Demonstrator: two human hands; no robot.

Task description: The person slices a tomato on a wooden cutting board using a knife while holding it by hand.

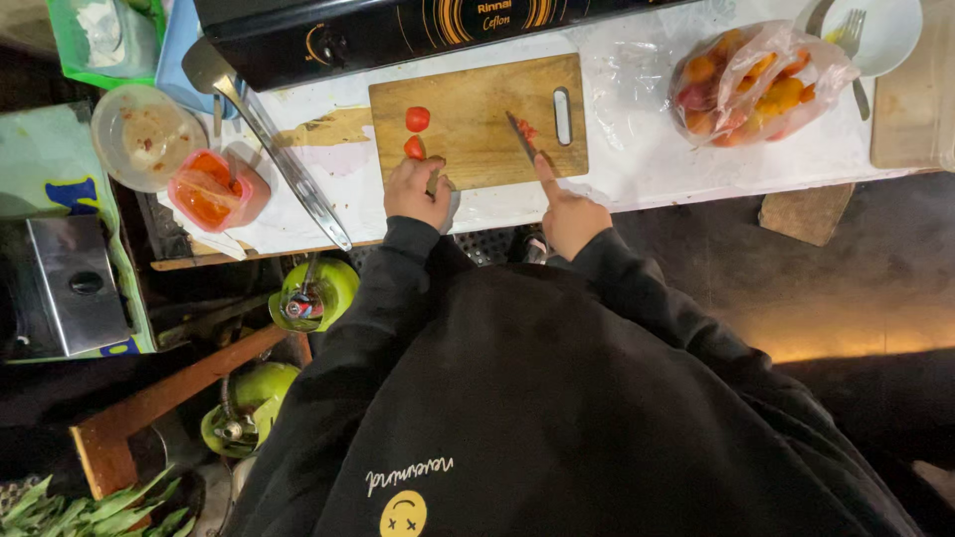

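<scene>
A wooden cutting board point(477, 99) lies on a white-covered counter. Two red tomato pieces point(417, 118) rest on its left part. My left hand point(416, 191) sits at the board's near edge, fingers curled next to the lower tomato piece point(414, 147). My right hand point(569, 217) grips a knife point(522, 135), index finger stretched along its back. The blade lies on the board with red bits on it. Both arms wear black sleeves.
A clear bag of tomatoes point(756, 85) lies at the right, beside a white bowl with a fork point(880, 30). A black stove point(398, 30) stands behind the board. A metal ladle point(264, 129), a pink container point(209, 189) and a bowl point(144, 134) are left. Green gas canisters point(313, 293) sit below.
</scene>
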